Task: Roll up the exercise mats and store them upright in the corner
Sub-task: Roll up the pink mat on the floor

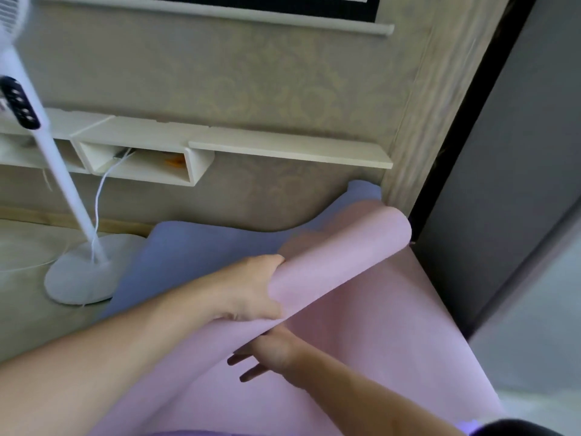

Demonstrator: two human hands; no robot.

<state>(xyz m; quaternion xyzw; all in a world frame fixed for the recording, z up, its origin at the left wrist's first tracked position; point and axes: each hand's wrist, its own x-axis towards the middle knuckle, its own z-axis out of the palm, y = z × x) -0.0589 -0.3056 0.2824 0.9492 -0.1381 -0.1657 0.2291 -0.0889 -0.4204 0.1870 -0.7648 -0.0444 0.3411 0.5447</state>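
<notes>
A pink exercise mat [371, 325] lies on the floor with its far end curled into a loose roll [342, 256]. My left hand [248, 291] grips the near-left end of that roll, its fingers hidden inside the roll. My right hand [267, 354] reaches under the lifted edge of the pink mat with its fingers spread straight. A blue mat [195, 247] lies flat under and beyond the pink one, its far corner bent up against the wall near the room corner [364, 190].
A white standing fan [75, 272] with its round base and cord stands on the floor at left, touching the blue mat's edge. A white wall shelf [283, 149] hangs above the mats. A dark door frame [446, 190] bounds the right side.
</notes>
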